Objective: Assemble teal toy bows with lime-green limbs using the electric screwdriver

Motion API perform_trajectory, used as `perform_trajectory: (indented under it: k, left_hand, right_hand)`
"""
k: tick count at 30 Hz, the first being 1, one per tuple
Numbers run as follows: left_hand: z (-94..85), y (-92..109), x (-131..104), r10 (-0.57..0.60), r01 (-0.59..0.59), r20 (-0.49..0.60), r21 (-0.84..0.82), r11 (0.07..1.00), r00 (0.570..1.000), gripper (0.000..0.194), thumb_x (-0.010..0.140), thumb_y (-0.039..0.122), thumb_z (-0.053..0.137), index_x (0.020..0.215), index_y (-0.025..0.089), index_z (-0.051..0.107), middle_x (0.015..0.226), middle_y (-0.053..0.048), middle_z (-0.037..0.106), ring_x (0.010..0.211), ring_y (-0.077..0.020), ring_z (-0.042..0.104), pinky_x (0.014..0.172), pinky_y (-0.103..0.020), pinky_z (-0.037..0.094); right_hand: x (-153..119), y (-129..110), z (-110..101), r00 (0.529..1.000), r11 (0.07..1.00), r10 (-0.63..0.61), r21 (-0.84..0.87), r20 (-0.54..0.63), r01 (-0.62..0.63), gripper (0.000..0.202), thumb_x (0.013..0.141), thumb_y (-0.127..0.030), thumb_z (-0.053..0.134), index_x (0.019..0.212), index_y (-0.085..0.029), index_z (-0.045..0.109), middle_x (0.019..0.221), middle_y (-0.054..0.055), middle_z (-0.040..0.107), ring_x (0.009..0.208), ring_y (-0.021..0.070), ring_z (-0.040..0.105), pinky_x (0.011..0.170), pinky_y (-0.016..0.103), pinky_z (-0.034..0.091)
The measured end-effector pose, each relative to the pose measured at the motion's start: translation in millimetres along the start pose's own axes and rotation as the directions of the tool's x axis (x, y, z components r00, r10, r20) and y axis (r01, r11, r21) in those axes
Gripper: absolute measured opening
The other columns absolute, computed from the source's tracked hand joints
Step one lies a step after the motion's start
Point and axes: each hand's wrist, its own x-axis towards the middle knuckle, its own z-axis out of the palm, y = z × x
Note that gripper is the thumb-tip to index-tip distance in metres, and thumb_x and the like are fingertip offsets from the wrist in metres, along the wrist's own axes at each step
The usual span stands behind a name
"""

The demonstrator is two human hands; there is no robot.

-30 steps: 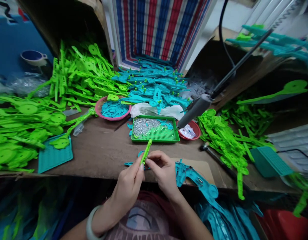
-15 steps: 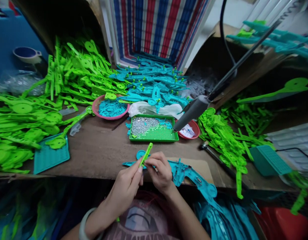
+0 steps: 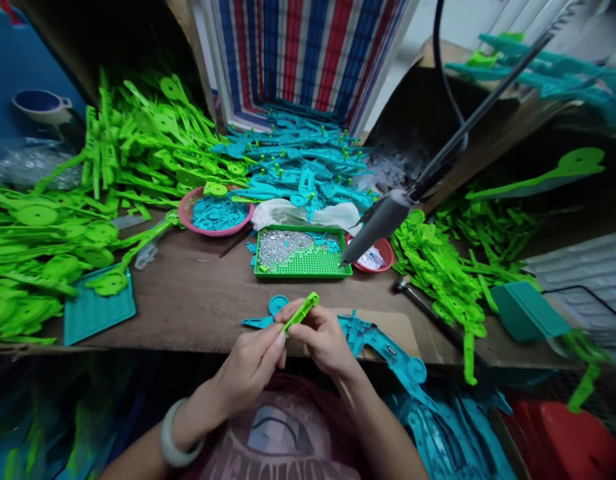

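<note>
A slim lime-green plastic part point(image 3: 303, 312) is held up in front of me, slanting to the upper right. My left hand point(image 3: 255, 360) pinches its lower end between thumb and fingers. My right hand point(image 3: 325, 337) is closed around its upper half, thumb along the near side. Behind my hands a turquoise plastic part point(image 3: 371, 337) lies across the bench edge; its middle is covered by my hands. Just beyond stands a green perforated tray point(image 3: 315, 267) with small silvery screws and turquoise bits in it.
A grey electric screwdriver point(image 3: 378, 227) hangs over the tray's right end. Lime-green parts point(image 3: 153, 140) heap up at left, with more green parts point(image 3: 438, 273) at right. Turquoise parts point(image 3: 298, 157) pile behind. A pink basket point(image 3: 215, 232) and a red basket point(image 3: 385, 253) flank the tray.
The green part has tilted further to the right. My right fingers have moved up from its lower end and now wrap its upper half. The view has shifted slightly.
</note>
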Motion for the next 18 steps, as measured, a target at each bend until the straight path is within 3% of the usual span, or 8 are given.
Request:
perform_trajectory:
  k: [3,5,7,9,11,14,16,18]
  left_hand:
    - [-22.0,2,9,-0.003,-0.007,0.076,0.121,0.993,0.997,0.028,0.103,0.031,0.042,0.092,0.019,0.065,0.081,-0.003,0.069,0.076,-0.0149,0.066,0.075,-0.025,0.052]
    - [-41.8,0,16,-0.022,-0.002,0.135,0.176,0.984,0.991,0.021,0.097,0.035,0.054,0.097,0.021,0.069,0.1,-0.006,0.072,0.098,-0.0211,0.067,0.088,-0.03,0.052]
    - [-61.9,-7,24,-0.093,0.075,0.127,0.141,0.987,0.988,0.023,0.091,0.041,0.062,0.096,0.021,0.071,0.1,-0.005,0.074,0.095,-0.0227,0.068,0.085,-0.031,0.053]
    - [-79.0,-18,30,-0.199,0.199,-0.019,0.002,0.98,0.98,0.031,0.087,0.049,0.067,0.096,0.019,0.072,0.094,-0.004,0.074,0.085,-0.0219,0.068,0.078,-0.03,0.055]
    - [-90.1,-30,32,-0.311,0.263,-0.248,-0.208,0.942,0.918,0.04,0.079,0.054,0.074,0.098,0.018,0.072,0.094,-0.004,0.074,0.083,-0.0209,0.068,0.076,-0.03,0.057]
    - [-91.1,-49,30,-0.395,0.209,-0.455,-0.406,0.89,0.798,0.048,0.072,0.055,0.081,0.101,0.018,0.071,0.094,-0.003,0.074,0.083,-0.0184,0.069,0.079,-0.031,0.059]
    - [-83.2,-59,29,-0.406,0.2,-0.474,-0.426,0.882,0.782,0.049,0.071,0.053,0.083,0.102,0.017,0.071,0.096,-0.004,0.075,0.084,-0.0178,0.069,0.08,-0.031,0.059]
    - [-74.4,-67,30,-0.424,0.222,-0.457,-0.432,0.874,0.782,0.049,0.069,0.052,0.085,0.101,0.017,0.072,0.1,-0.005,0.075,0.085,-0.0177,0.069,0.078,-0.029,0.059]
  right_hand:
    - [18,-20,1,0.995,0.994,0.07,-0.091,0.064,-0.064,0.021,0.079,-0.033,0.08,0.093,-0.019,0.075,0.09,0.003,0.073,0.085,0.0169,0.067,0.084,0.033,0.054]
    - [41,-34,8,0.992,0.982,0.042,-0.185,0.118,-0.019,0.021,0.08,-0.034,0.078,0.091,-0.017,0.073,0.087,0.003,0.072,0.082,0.0162,0.066,0.084,0.033,0.054]
    - [67,-44,19,0.986,0.944,-0.047,-0.316,0.162,0.097,0.02,0.083,-0.032,0.075,0.094,-0.016,0.071,0.091,0.003,0.071,0.087,0.0165,0.065,0.086,0.034,0.053]
    - [90,-49,28,0.973,0.881,-0.106,-0.434,0.206,0.188,0.033,0.084,-0.03,0.074,0.113,-0.015,0.066,0.105,0.006,0.071,0.095,0.0176,0.065,0.089,0.034,0.053]
    - [99,-46,30,0.965,0.804,-0.057,-0.561,0.254,0.195,0.059,0.084,-0.034,0.077,0.134,-0.014,0.054,0.114,0.01,0.069,0.1,0.02,0.065,0.09,0.036,0.053]
    - [82,-26,20,0.939,0.696,0.102,-0.697,0.33,0.17,0.074,0.084,-0.036,0.077,0.146,-0.013,0.043,0.104,0.009,0.07,0.091,0.0208,0.067,0.083,0.036,0.056]
    - [55,-7,8,0.951,0.602,0.082,-0.775,0.298,0.191,0.062,0.088,-0.03,0.074,0.142,-0.014,0.048,0.099,0.008,0.069,0.087,0.0211,0.067,0.081,0.037,0.058]
    - [25,11,-7,0.977,0.402,-0.038,-0.892,0.208,0.206,0.053,0.087,-0.026,0.074,0.135,-0.013,0.054,0.109,0.014,0.067,0.1,0.0272,0.066,0.088,0.045,0.058]
